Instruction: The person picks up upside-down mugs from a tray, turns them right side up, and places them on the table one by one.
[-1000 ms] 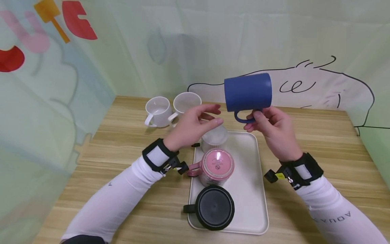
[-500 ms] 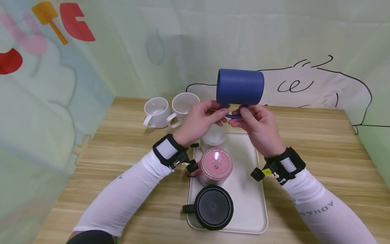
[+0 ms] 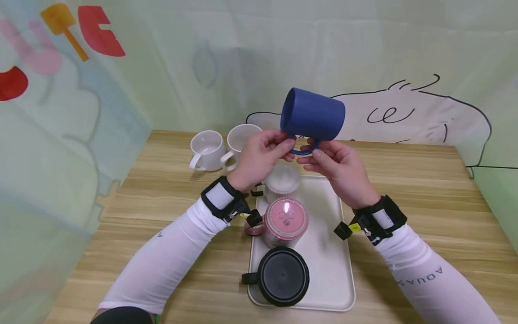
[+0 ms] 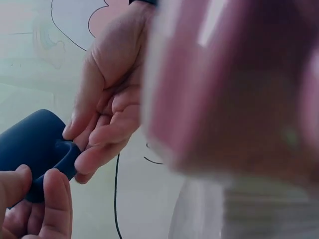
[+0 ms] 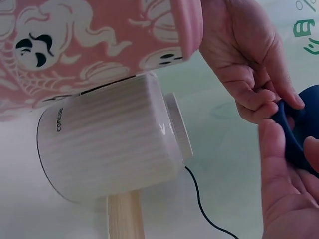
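A dark blue mug (image 3: 313,114) is held up over the far end of the tray, lying on its side with its mouth tilted up to the left and its handle (image 3: 301,152) underneath. My left hand (image 3: 259,157) pinches the handle near the rim between thumb and fingers. At the base end, my right hand (image 3: 346,171) has its thumb and fingertips on the same handle. Seen from the left wrist, the mug (image 4: 27,139) has fingers of both hands at its handle. Only part of the mug (image 5: 310,112) shows in the right wrist view.
Below the hands, a cream tray (image 3: 328,256) carries a ribbed white mug (image 3: 282,180), an upturned pink mug (image 3: 286,218) and an upturned black mug (image 3: 283,276). Two white mugs (image 3: 207,148) stand on the wooden table at the back left. A printed curtain (image 3: 170,67) hangs behind.
My left hand has come in and taken the handle. The blue mug has shifted left, and its mouth has tipped upward. My right hand has moved left with it.
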Motion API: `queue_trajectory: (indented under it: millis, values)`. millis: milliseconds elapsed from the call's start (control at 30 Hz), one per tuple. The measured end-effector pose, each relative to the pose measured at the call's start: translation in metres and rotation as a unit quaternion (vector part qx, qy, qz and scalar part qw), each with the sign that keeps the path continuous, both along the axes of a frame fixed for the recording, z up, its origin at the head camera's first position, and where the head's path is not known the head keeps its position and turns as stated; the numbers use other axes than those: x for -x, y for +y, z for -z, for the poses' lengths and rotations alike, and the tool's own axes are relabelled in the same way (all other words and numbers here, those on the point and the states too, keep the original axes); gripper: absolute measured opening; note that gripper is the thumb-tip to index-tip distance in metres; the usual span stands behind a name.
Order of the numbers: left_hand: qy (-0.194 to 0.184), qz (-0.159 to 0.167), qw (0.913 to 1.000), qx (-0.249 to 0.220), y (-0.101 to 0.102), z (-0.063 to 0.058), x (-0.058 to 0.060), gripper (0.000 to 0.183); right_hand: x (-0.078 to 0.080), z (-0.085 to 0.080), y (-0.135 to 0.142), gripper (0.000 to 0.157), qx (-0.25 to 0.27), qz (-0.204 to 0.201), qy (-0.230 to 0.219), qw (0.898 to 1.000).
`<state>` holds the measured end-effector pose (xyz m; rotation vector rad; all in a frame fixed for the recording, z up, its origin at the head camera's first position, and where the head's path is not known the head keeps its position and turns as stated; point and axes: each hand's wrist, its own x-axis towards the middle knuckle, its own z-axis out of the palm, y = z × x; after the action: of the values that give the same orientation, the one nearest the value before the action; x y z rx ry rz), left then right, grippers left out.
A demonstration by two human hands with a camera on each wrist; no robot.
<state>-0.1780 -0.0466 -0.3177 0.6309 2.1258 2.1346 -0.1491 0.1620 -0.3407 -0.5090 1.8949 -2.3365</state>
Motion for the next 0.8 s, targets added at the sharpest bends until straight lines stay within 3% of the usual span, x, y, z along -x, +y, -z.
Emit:
queue_trajectory:
  millis: [167, 333, 567, 800]
  values:
    - [0.04, -0.015, 0.9976, 0.054, -0.007, 0.001, 0.003, 0.021, -0.003, 0.003, 0.009, 0.046, -0.078, -0.01, 0.005, 0.997]
    - [0.073, -0.049, 0.9878, 0.129, -0.014, 0.005, 0.009, 0.019, -0.01, 0.006, 0.023, 0.05, -0.13, 0.0, 0.0, 0.992]
    - [0.123, -0.099, 0.9643, 0.213, -0.022, 0.011, 0.015, 0.013, -0.021, 0.004, 0.045, 0.044, -0.17, 0.032, 0.024, 0.985]
    - [0.145, -0.124, 0.942, 0.276, -0.025, 0.014, 0.016, 0.015, -0.034, 0.0, 0.061, 0.042, -0.221, 0.064, 0.055, 0.972]
